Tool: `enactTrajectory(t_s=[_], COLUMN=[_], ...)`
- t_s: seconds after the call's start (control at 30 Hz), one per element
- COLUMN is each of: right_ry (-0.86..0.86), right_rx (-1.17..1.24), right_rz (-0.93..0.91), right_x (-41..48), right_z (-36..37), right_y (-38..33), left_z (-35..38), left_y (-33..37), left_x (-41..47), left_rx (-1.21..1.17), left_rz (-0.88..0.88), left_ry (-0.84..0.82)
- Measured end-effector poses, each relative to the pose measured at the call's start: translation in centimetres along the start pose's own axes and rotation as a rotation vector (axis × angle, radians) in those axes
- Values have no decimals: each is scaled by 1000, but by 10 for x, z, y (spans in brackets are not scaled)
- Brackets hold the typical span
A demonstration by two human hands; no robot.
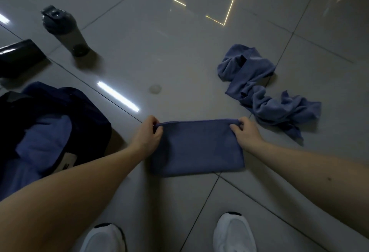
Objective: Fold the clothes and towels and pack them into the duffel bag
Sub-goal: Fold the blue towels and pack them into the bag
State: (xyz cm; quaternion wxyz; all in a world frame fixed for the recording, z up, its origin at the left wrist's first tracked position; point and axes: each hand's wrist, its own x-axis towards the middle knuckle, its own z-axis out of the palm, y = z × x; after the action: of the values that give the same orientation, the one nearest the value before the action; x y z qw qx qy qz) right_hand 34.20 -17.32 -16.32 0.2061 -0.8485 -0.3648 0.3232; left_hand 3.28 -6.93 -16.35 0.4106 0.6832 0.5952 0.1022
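On your left, the open dark navy fabric duffel bag (87,109) holds a blue cloth (44,137), and the dark mark on its pale tag (68,160) is too small to read. Your left hand (148,133) pinches the far left corner of the folded blue rectangular towel (197,147), which lies on the glossy grey tiled floor (179,61) with its long axis left to right, and your right hand (245,133) pinches the far right corner. The bag sits beyond your left hand, the nearer one for packing, while a crumpled blue towel (263,91) lies unfolded to the right.
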Motion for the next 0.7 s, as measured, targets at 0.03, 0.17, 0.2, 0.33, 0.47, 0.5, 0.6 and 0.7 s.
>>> enactTrajectory(t_s=[0.03,0.17,0.2,0.33,0.47,0.5,0.6,0.7], right_ry=[3,19,47,144,-79,-137,-214,-251], right_rx=[4,93,119,-216,-694,-753,-857,-913], right_rz=[13,89,111,-89,-430,-441,-402,-369], right_x=[1,4,1,-17,-32,-32,-27,-22], right_z=[2,8,9,16,25,28,30,29], right_y=[1,2,0,0,11,13,20,23], left_z=[2,10,12,15,33,38,48,51], left_y=[-1,-7,-8,-4,-7,-10,-23,-36], left_x=[2,5,4,-9,-26,-28,-25,-19], left_rx=[12,49,77,429,628,673,700,740], left_rz=[-9,-62,-40,154,346,347,328,358], left_ry=[21,96,139,250,72,22,-65,-80])
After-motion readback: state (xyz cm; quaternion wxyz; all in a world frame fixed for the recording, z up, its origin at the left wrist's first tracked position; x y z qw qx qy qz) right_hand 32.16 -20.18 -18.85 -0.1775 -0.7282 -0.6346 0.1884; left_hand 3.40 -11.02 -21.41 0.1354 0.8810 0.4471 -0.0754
